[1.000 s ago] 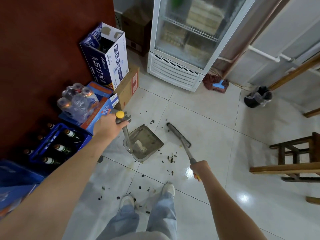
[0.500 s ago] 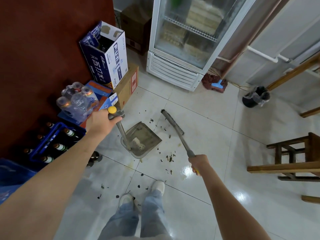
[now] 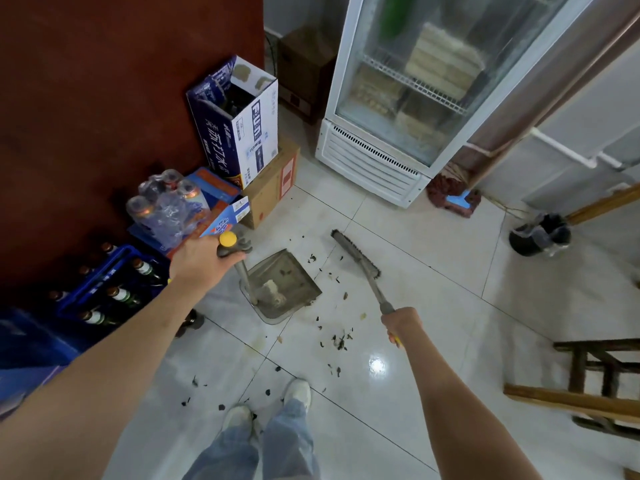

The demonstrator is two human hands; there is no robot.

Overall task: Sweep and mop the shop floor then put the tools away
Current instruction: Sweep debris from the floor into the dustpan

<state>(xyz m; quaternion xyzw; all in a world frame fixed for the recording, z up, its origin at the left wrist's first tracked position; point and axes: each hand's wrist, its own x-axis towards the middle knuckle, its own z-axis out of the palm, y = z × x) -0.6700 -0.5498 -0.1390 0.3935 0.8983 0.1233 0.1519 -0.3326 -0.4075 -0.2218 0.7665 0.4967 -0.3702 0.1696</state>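
My left hand (image 3: 201, 263) grips the yellow-capped handle of a grey dustpan (image 3: 284, 284), which rests on the white tiles with some debris inside. My right hand (image 3: 401, 323) holds the grey handle of a broom (image 3: 356, 254); its long dark brush head lies on the floor just right of the pan's mouth. Dark scraps of dirt (image 3: 337, 341) are scattered on the tiles between the pan, the broom and my shoes. A red mop head (image 3: 450, 195) lies by the fridge's right corner.
Along the left wall stand a blue crate of bottles (image 3: 114, 289), wrapped bottles (image 3: 162, 206) and stacked cartons (image 3: 239, 123). A glass-door fridge (image 3: 398, 109) stands ahead. A black bin (image 3: 540, 233) sits far right, a wooden stool (image 3: 595, 382) near right.
The broom head swung away from the dustpan, up and to the right, then settled beside the pan's mouth. My feet shifted slightly. The dustpan stayed in place.
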